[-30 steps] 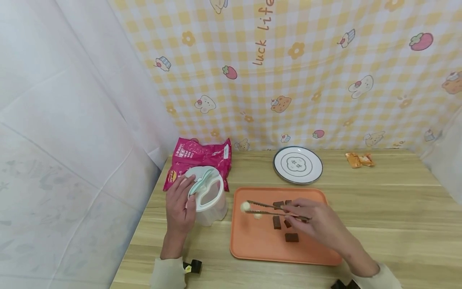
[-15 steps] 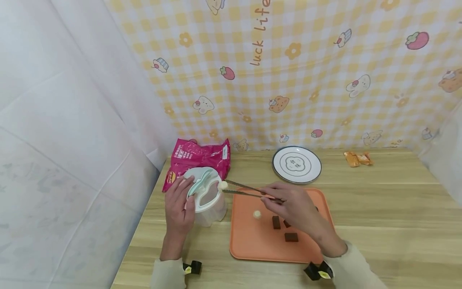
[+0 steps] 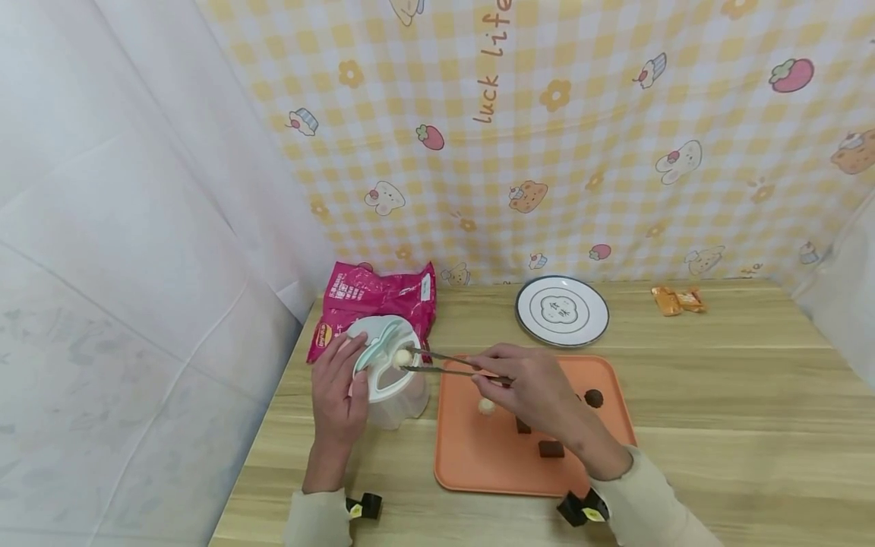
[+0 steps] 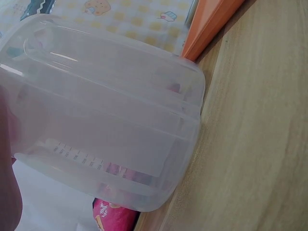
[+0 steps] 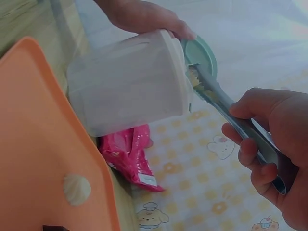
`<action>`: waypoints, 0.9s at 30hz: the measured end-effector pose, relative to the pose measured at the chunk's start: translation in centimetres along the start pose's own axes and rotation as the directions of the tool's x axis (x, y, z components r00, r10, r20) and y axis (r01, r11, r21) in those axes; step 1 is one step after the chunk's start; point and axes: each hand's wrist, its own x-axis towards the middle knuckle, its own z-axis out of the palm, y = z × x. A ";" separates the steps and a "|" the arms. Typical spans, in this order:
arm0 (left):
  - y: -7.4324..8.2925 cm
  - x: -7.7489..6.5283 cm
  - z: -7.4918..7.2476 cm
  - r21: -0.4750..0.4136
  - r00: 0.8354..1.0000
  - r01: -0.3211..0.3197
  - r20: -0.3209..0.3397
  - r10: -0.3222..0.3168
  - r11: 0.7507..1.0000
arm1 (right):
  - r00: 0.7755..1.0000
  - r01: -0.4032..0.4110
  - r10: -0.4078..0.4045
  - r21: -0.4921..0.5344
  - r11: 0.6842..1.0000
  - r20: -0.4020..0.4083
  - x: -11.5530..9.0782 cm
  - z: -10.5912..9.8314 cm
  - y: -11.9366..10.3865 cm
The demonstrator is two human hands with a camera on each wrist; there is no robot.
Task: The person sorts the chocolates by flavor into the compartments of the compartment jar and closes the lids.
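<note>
In the head view, my left hand (image 3: 339, 396) holds the top of a translucent plastic storage container (image 3: 398, 409), thumb and fingers at its lid. The lid's mint-green flap (image 5: 206, 55) stands raised beside a wide opening. My right hand (image 3: 532, 386) grips metal tongs (image 5: 250, 132). Between the tong tips sits a round cream-white candy (image 3: 402, 358), right over the opening. Another white candy (image 3: 486, 406) lies on the orange tray (image 3: 465, 463), along with brown chocolate pieces (image 3: 551, 449) and a dark round one (image 3: 594, 398). My right hand and forearm cover part of the tray.
A magenta snack bag (image 3: 383, 292) lies behind the container. At the back stands a white plate (image 3: 562, 310) with a dark rim. Two small orange wrapped sweets (image 3: 677, 300) lie at the back right. A checked cloth (image 3: 595, 152) hangs behind the table.
My right hand has carried the white candy in the tongs leftward, from above the tray to over the container's opening. My left hand has stayed on the container.
</note>
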 end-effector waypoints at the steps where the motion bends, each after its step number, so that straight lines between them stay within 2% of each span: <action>1: 0.0 0.0 0.0 0.001 1.000 0.003 0.001 -0.003 1.000 | 1.000 -0.002 0.002 0.003 1.000 0.002 0.0 0.1 0.0; 13: 0.0 0.0 -0.1 0.009 1.000 0.016 0.005 -0.016 1.000 | 1.000 0.002 -0.002 0.005 1.000 0.014 0.0 0.4 0.2; 27: 0.0 0.0 0.0 0.010 1.000 0.013 0.004 -0.013 1.000 | 0.997 -0.046 0.048 -0.044 0.998 0.055 -0.4 -0.3 -0.1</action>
